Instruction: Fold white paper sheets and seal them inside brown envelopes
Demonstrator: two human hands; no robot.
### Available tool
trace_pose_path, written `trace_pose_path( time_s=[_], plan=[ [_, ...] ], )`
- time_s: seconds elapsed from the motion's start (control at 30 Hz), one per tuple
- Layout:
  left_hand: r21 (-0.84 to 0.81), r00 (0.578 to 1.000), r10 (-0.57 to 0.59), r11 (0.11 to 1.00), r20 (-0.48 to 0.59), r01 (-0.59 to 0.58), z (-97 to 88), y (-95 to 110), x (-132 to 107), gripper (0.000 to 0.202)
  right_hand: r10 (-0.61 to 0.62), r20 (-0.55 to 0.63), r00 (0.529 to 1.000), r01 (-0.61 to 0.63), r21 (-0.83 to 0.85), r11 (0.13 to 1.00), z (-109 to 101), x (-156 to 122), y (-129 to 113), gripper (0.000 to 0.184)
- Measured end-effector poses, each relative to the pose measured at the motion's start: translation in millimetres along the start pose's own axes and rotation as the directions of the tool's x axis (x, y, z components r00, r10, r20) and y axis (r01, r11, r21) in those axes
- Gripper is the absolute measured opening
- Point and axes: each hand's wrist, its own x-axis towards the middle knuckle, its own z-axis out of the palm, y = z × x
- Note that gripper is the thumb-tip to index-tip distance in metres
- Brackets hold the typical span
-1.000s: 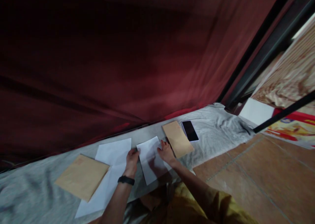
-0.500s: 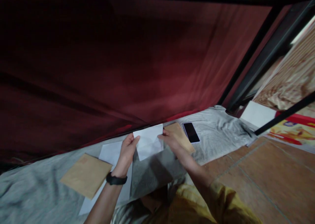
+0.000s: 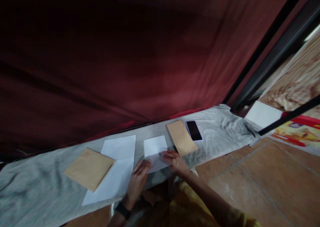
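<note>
Paper (image 3: 155,146), long axis toward red curtain (image 3: 150,77)

Bent white paper (image 3: 155,146) on grey cloth (image 3: 217,124)

Left-wrist band (image 3: 123,211): black, broad, encircling, 7 o'clock | Right sleeve (image 3: 243,219): yellow cloth, patchily shaded, between 4 and 5 o'clock | Torso garment (image 3: 188,197): yellow, partly in deep shadow, 5 o'clock

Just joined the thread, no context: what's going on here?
A person's left hand and right hand touch the near end of a small white paper over a grey cloth. To its left, a brown envelope partly covers a larger white sheet; to its right lie a second envelope and a phone.
</note>
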Motion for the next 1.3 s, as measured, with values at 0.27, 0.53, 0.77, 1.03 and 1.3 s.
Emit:
trace_pose_path(
  time_s=[0.27, 0.53, 0.77, 1.03, 1.3],
  plan=[
    [0.129, 0.991, 0.062, 0.989, 0.116, -0.077, 9.4, 8, -23, 0.044, -0.007, 0.077, 0.997, 0.009, -0.022, 1.0, -4, -41, 0, 0.058],
    [0.021, 0.975, -0.047, 0.999, 0.217, 0.043, 0.8, 7, -24, 0.063, 0.012, -0.134, 0.991, -0.035, -0.173, 0.984, 22, -11, -23, 0.049],
    [0.104, 0.998, -0.067, 0.992, -0.015, 0.068, 40.2, 14, 56, 0.052, -0.019, -0.2, 0.98, -0.048, -0.325, 0.944, 61, -18, -29, 0.064],
    [0.329, 0.992, -0.125, 0.937, 0.007, 0.115, 82.7, -8, 95, 0.056, -0.047, -0.258, 0.965, -0.046, -0.341, 0.939, 62, -20, -28, 0.064],
    [0.366, 0.996, -0.058, 0.927, -0.066, 0.078, 74.6, -1, 31, 0.055, 0.02, -0.231, 0.973, -0.079, -0.25, 0.965, 59, -15, -24, 0.052]
  ],
)
